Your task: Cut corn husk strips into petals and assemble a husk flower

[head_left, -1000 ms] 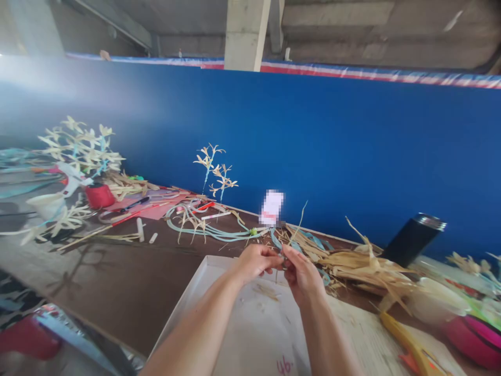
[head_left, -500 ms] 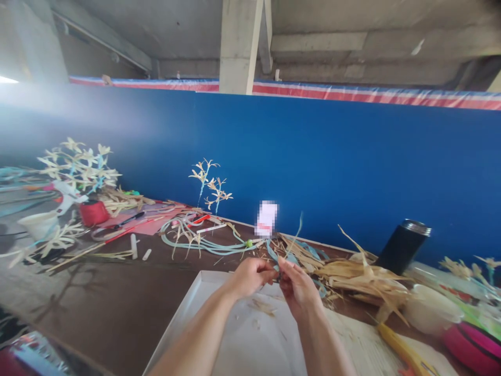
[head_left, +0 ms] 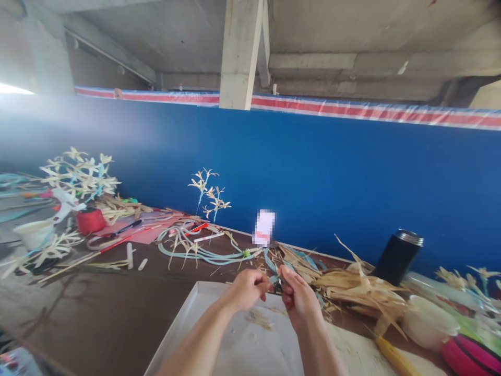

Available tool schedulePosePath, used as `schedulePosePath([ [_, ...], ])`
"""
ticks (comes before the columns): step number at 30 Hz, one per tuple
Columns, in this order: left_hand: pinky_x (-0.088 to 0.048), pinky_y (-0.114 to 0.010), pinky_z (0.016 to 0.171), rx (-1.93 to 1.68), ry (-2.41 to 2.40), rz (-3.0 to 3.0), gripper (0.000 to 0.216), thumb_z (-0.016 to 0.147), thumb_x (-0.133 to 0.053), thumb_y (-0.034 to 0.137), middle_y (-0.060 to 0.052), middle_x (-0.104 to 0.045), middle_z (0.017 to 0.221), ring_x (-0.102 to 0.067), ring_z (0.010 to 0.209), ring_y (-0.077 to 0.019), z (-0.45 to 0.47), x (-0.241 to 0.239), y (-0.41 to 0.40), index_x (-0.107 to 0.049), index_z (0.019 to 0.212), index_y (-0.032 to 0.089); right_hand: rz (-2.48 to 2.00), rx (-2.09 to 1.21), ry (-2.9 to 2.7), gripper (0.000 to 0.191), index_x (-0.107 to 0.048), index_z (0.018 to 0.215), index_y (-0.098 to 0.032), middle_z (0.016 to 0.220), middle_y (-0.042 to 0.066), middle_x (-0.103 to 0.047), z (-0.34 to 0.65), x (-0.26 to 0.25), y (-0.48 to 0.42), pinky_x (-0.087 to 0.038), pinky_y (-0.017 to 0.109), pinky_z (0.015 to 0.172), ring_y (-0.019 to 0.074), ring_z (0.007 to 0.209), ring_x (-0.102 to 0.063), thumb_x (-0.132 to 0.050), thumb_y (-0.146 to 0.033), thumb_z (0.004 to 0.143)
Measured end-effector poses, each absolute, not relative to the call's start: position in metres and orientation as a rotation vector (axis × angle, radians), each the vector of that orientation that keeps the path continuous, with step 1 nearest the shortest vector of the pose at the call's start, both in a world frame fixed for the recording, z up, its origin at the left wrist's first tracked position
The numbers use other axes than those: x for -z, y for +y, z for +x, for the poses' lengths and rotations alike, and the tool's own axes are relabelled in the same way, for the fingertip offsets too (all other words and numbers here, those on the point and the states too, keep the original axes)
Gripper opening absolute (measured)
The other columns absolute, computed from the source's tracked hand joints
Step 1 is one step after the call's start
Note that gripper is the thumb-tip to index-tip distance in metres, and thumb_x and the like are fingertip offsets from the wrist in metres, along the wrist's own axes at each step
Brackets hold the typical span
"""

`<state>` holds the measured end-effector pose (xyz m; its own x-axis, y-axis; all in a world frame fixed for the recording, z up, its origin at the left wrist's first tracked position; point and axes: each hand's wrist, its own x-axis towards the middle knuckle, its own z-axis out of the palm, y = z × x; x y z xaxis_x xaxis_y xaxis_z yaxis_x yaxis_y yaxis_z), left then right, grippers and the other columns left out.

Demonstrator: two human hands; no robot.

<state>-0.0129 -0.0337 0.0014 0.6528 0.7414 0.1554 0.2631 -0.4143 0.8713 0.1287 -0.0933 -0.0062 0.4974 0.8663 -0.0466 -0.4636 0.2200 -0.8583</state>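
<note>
My left hand (head_left: pixel 250 287) is closed in a pinch above the far edge of a white tray (head_left: pixel 180 326). Whatever its fingertips hold is too small to make out. Just to its right, my right hand (head_left: pixel 299 295) has its thumb and fingers pressed together. A small dark piece shows by its fingertips, its kind unclear. Light blue strips (head_left: pixel 270 260) lie behind the fingers. Scraps of dried husk (head_left: pixel 259 319) rest in the tray. A heap of dried corn husks (head_left: pixel 356 282) lies to the right of my right hand.
A black thermos (head_left: pixel 397 256) leans at the right, near a white bowl (head_left: pixel 429 319), a yellow-handled tool (head_left: pixel 395 356) and a pink pouch (head_left: pixel 469 352). Coiled pale-blue tubing (head_left: pixel 195 257), husk flowers (head_left: pixel 80 172), a glue gun (head_left: pixel 64 203) and a red spool (head_left: pixel 91 221) are leftward. A blue partition (head_left: pixel 313 172) stands behind.
My hands have drawn slightly apart, the left moving a little away from the right. The camera view has tilted up slightly, so the scene sits lower.
</note>
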Motion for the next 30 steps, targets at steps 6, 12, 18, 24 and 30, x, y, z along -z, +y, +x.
schedulePosePath([
  [6, -0.037, -0.021, 0.061, -0.77, 0.668, 1.881, 0.034, 0.076, -0.053, 0.044, -0.003, -0.067, 0.072, -0.055, 0.066, -0.0141, -0.01, -0.004, -0.036, -0.069, 0.077, 0.014, -1.017, -0.951, -0.519, 0.03, -0.067, 0.073, -0.015, 0.056, -0.003, -0.056, 0.122, 0.007, -0.092, -0.017, 0.018, 0.032, 0.0022, 0.038, -0.028, -0.08, -0.035, 0.055],
  [12, -0.039, -0.022, 0.062, -0.786, 0.656, 1.765, 0.038, 0.071, -0.058, 0.049, -0.005, -0.066, 0.071, -0.056, 0.067, -0.0153, -0.006, -0.005, -0.039, -0.067, 0.074, 0.012, -1.054, -0.961, -0.522, 0.035, -0.066, 0.073, -0.014, 0.043, -0.007, -0.043, 0.116, 0.008, -0.09, -0.014, 0.019, 0.035, 0.0032, 0.037, -0.027, -0.081, -0.036, 0.051],
  [18, -0.034, -0.021, 0.056, -0.801, 0.708, 1.921, 0.034, 0.08, -0.047, 0.039, -0.001, -0.061, 0.06, -0.049, 0.056, -0.011, -0.008, -0.008, -0.043, -0.062, 0.063, 0.014, -1.066, -0.962, -0.482, 0.034, -0.057, 0.063, -0.015, 0.041, -0.008, -0.039, 0.113, 0.006, -0.09, -0.014, 0.018, 0.035, 0.0026, 0.037, -0.024, -0.082, -0.036, 0.05],
  [24, -0.031, -0.02, 0.052, -0.788, 0.726, 1.991, 0.035, 0.084, -0.04, 0.037, 0.0, -0.057, 0.06, -0.048, 0.054, -0.0099, -0.01, -0.01, -0.044, -0.057, 0.063, 0.015, -0.977, -1.016, -0.498, 0.03, -0.056, 0.067, -0.018, 0.048, -0.007, -0.042, 0.11, 0.008, -0.092, -0.022, 0.013, 0.036, 0.0026, 0.042, -0.03, -0.079, -0.035, 0.059],
  [30, -0.03, -0.02, 0.052, -0.772, 0.768, 2.016, 0.038, 0.087, -0.035, 0.037, 0.001, -0.057, 0.06, -0.049, 0.056, -0.0099, -0.009, -0.009, -0.045, -0.057, 0.065, 0.015, -0.986, -1.022, -0.529, 0.03, -0.065, 0.085, -0.019, 0.071, -0.001, -0.059, 0.114, 0.016, -0.088, -0.028, 0.013, 0.038, 0.0019, 0.045, -0.033, -0.077, -0.037, 0.063],
])
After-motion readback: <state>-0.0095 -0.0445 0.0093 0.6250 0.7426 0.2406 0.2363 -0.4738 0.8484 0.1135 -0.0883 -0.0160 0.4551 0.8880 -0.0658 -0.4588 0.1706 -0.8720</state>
